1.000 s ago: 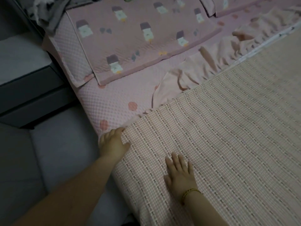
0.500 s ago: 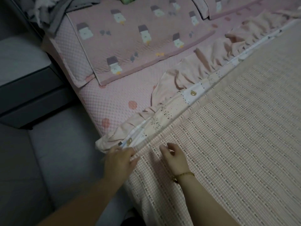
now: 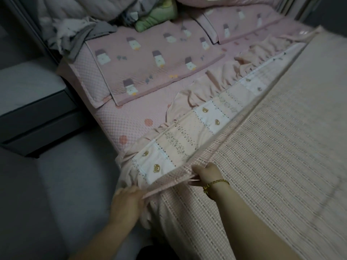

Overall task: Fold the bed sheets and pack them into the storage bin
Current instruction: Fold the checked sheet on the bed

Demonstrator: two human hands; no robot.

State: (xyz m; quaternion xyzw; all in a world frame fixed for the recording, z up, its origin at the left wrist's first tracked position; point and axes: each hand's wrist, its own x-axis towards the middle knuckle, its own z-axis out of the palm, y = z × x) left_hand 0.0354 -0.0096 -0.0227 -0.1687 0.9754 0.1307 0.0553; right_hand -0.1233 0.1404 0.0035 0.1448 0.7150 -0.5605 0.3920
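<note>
A pink checked bed sheet (image 3: 272, 156) covers the right of the bed and hangs over its near edge. Its top edge is peeled back, baring a patchwork strip with bears (image 3: 187, 139) and a pink ruffle (image 3: 216, 85) beneath. My left hand (image 3: 127, 201) grips the sheet's edge at the bed's near corner. My right hand (image 3: 206, 175), with a gold bracelet on its wrist, pinches the same edge further right. The edge is stretched between the two hands and lifted a little. No storage bin is in view.
A pink quilted mattress cover (image 3: 122, 117) lies under two pink pillows with a duck print (image 3: 150, 59). Grey clothes (image 3: 78, 32) and a green soft item (image 3: 157, 17) pile at the bed's head. A dark bedside cabinet (image 3: 32, 109) stands left, above grey floor (image 3: 56, 184).
Both hands went from lying flat on the checked sheet to gripping its edge. They pulled the edge back toward me, which bared the patchwork strip and ruffle.
</note>
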